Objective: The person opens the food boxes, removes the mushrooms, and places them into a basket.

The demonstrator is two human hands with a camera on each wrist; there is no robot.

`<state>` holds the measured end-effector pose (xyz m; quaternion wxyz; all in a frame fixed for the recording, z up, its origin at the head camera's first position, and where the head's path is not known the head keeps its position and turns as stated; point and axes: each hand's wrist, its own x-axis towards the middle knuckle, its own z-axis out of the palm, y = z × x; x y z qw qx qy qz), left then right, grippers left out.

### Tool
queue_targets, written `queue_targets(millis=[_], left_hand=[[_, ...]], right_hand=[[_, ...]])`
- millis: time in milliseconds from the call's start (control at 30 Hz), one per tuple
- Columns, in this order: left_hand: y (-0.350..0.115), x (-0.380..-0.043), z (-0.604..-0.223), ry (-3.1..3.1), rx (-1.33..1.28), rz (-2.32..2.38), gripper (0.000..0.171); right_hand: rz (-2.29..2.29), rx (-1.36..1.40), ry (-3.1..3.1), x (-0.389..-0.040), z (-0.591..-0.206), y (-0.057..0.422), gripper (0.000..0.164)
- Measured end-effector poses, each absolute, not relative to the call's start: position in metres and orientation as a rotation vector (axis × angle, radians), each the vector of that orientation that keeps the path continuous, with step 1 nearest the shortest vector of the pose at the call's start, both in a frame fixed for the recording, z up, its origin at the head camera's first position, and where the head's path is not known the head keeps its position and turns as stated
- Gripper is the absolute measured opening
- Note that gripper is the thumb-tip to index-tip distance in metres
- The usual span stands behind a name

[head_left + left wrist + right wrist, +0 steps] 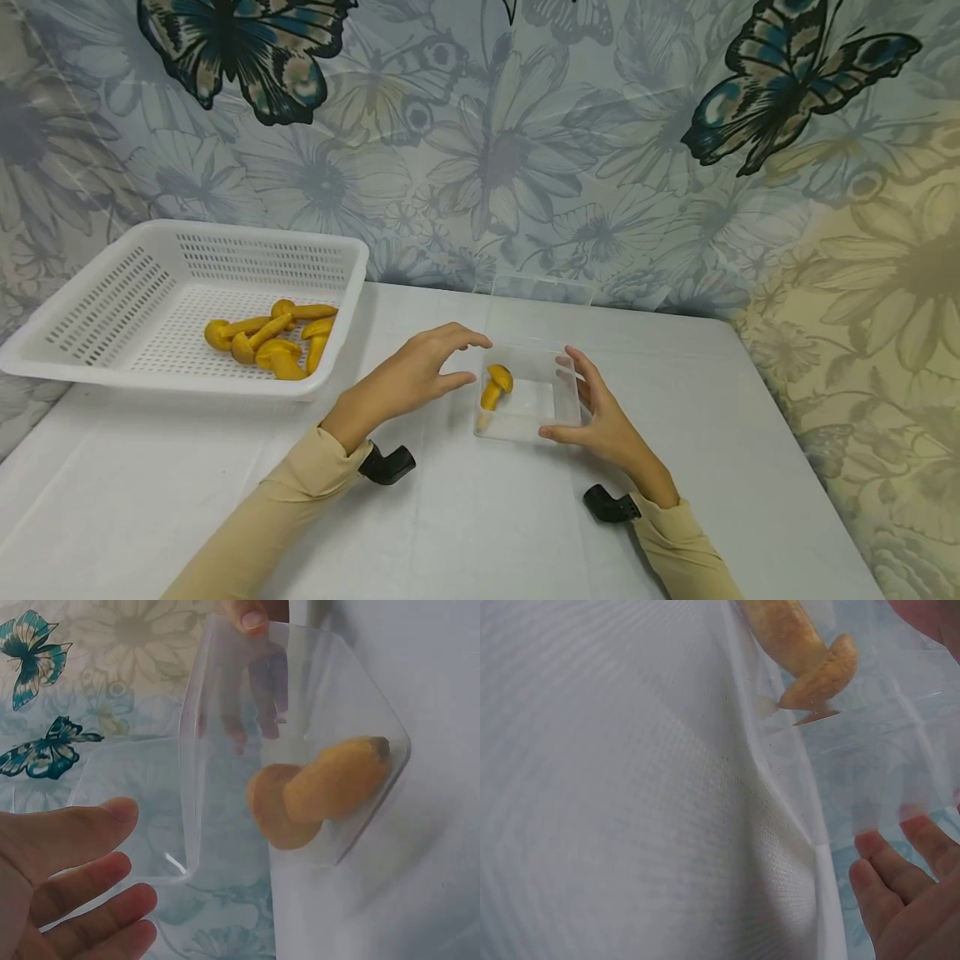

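Note:
A clear plastic box [532, 402] with its lid [536, 292] raised at the back stands on the white-covered table. Inside, along its left side, lies one yellow-brown mushroom [497, 385], with its cap toward the back in the head view. My right hand [603, 421] holds the box at its right side, thumb by the front corner and fingers along the side wall. Just left of the box, my left hand [420, 371] is held with thumb and fingers apart and nothing between them. The left wrist view shows the mushroom [330, 787] through the clear wall, beyond the left hand [75, 885].
A white perforated basket [258, 236] sits at the left, with several yellow-brown mushrooms [262, 333] gathered toward its right side. Behind the table hangs a flower-and-butterfly patterned backdrop [510, 167]. Black wrist cameras [388, 465] extend from both sleeves.

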<state>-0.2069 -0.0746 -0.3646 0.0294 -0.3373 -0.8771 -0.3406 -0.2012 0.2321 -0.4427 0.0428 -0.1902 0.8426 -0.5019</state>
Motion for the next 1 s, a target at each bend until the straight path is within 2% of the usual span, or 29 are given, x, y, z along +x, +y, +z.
queue_targets(millis=[1000], left_hand=[[-0.022, -0.235, -0.365, -2.939, -1.351, -1.041, 0.042]], right_hand=[[-1.558, -0.577, 2.528, -0.198, -0.438, 0.232, 0.113]])
